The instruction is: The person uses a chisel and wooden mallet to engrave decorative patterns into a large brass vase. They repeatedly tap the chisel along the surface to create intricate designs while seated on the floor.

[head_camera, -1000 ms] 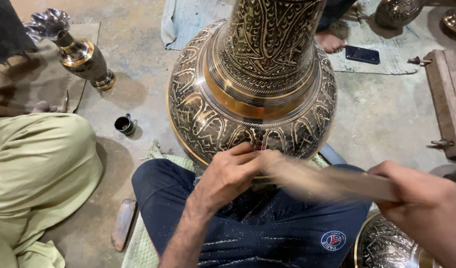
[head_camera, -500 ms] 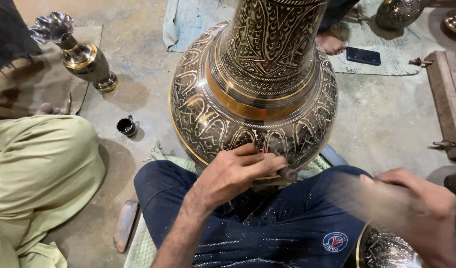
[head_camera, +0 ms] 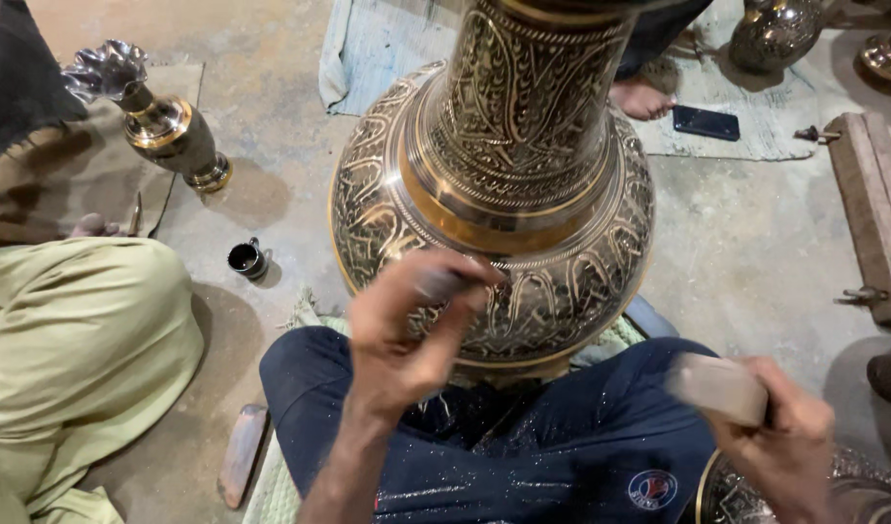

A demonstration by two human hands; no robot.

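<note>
A large engraved brass vase (head_camera: pixel 504 194) stands between my knees, dark with gold bands. My left hand (head_camera: pixel 407 330) is closed around a small metal chisel (head_camera: pixel 441 283), its tip pressed against the lower belly of the vase. My right hand (head_camera: pixel 775 437) is low at the right, gripping a wooden mallet (head_camera: pixel 717 386) that is blurred with motion and held away from the chisel. My legs in dark blue trousers (head_camera: pixel 523 456) are sprinkled with metal dust.
A person in pale green clothing (head_camera: pixel 67 349) sits at left. A smaller brass vase (head_camera: pixel 164 126) lies tilted on a mat, a small black cup (head_camera: pixel 247 259) near it. A phone (head_camera: pixel 706 122) lies on cloth beside someone's foot; a wooden bar (head_camera: pixel 877 213) is at right.
My left hand shifted the chisel up and right along the vase's belly. My right hand drew the mallet back down to the right, away from the chisel.
</note>
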